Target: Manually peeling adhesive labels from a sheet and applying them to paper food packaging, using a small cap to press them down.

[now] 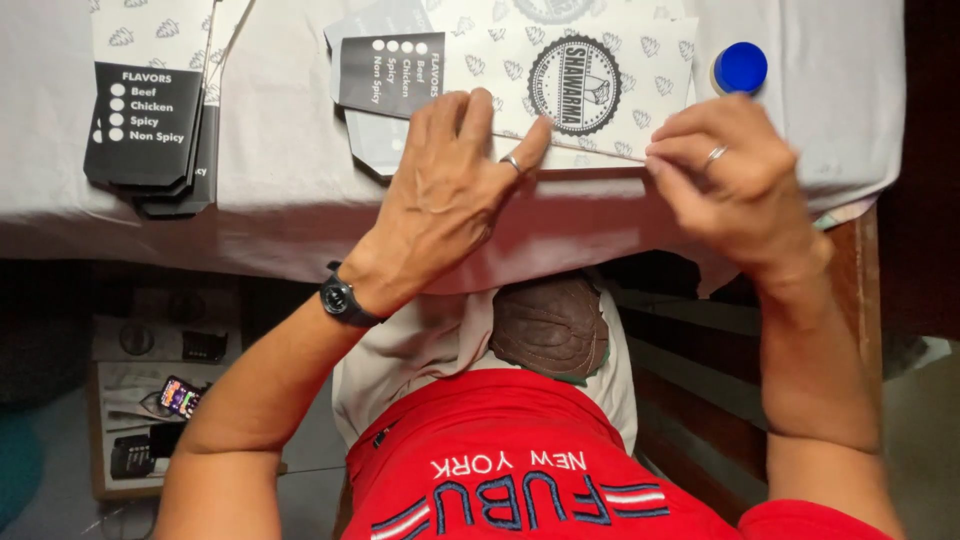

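At the bottom of the frame a red shirt point(520, 470) fills the lower centre, with a brown pouch point(550, 325) lying on the lap just above it. At lower left, on a low shelf, sits a small lit phone point(180, 396). A black wristwatch point(343, 298) sits on the left wrist, left of centre.

Above that, the left hand point(445, 195) lies palm down in the middle of the frame, fingers loosely spread and pressing on the near edge of a flat printed paper sleeve point(600, 90); a ring shows on one finger. The right hand point(735, 180) is at centre right, its fingers drawn together with the tips pinching the same near edge of the sleeve where it meets the edge of the table; it too wears a ring.

The sleeve lies flat on the white tablecloth point(280, 170), in the upper centre of the frame, white with a small grey pattern, a round dark emblem and a black end panel toward the left. Just beyond the right hand, at upper right, stands a blue bottle cap point(741, 66). Well apart, at upper left, rests a stack of similar flat sleeves point(150, 100) with black ends
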